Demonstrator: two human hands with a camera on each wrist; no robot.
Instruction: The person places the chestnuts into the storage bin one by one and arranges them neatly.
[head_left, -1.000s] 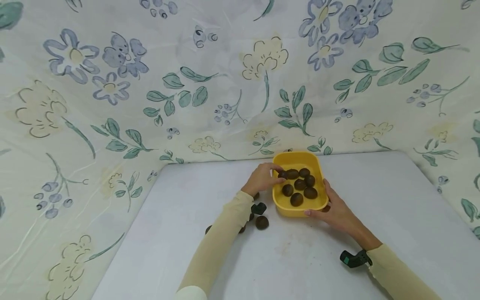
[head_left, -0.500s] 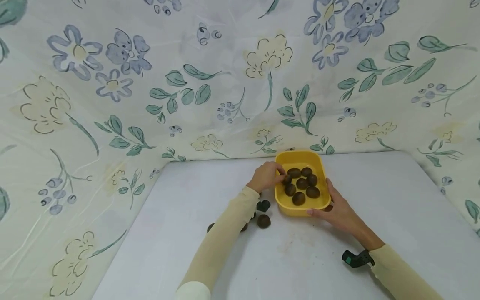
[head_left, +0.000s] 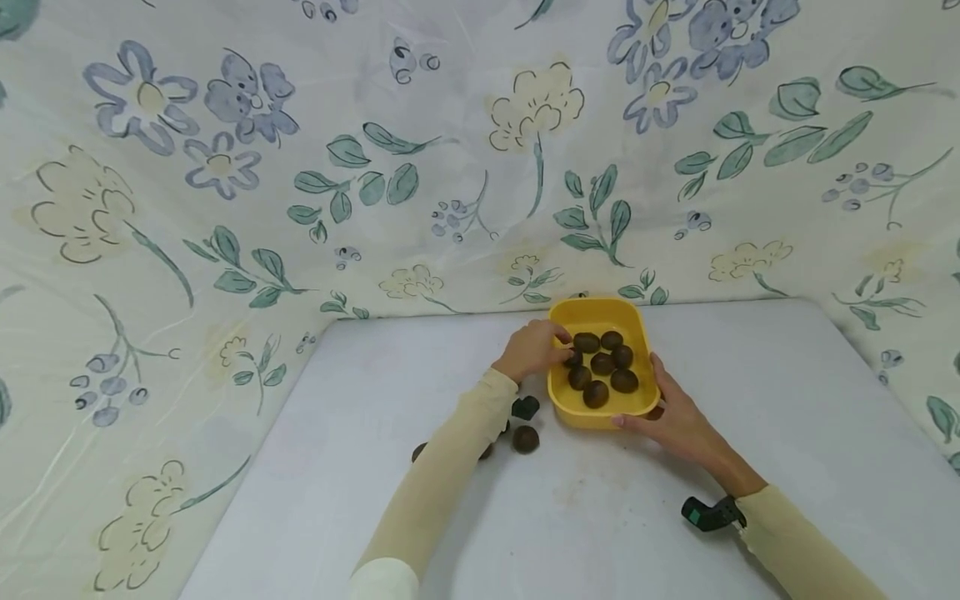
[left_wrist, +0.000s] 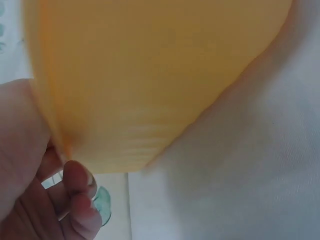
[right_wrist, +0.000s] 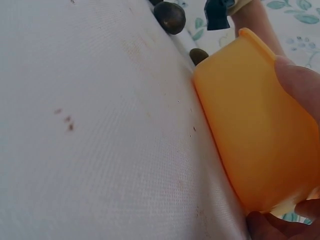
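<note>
A yellow plastic container (head_left: 600, 312) stands near the table's far edge with several dark brown chestnuts (head_left: 596, 394) in it. My left hand (head_left: 534, 348) reaches over its left rim, thumb and fingers pinching a chestnut (head_left: 577, 359) inside, partly covered by the fingertips. In the left wrist view the container's wall (left_wrist: 140, 75) fills much of the frame, with curled fingers (left_wrist: 82, 212) past its edge. My right hand (head_left: 678, 421) holds the container at its near right corner, thumb on the front rim. Right-hand fingers (right_wrist: 270, 227) curl at the wall's lower end in the right wrist view.
Loose chestnuts (head_left: 526, 439) lie on the white table (head_left: 570, 525) left of the container, some hidden behind the left forearm. A floral cloth (head_left: 450, 167) hangs behind the far edge. Dark cameras (head_left: 705, 514) sit on both wrists.
My left thumb and fingers have closed together around the chestnut at the container's left side, which has shifted slightly inward. The right hand keeps its grip on the container.
</note>
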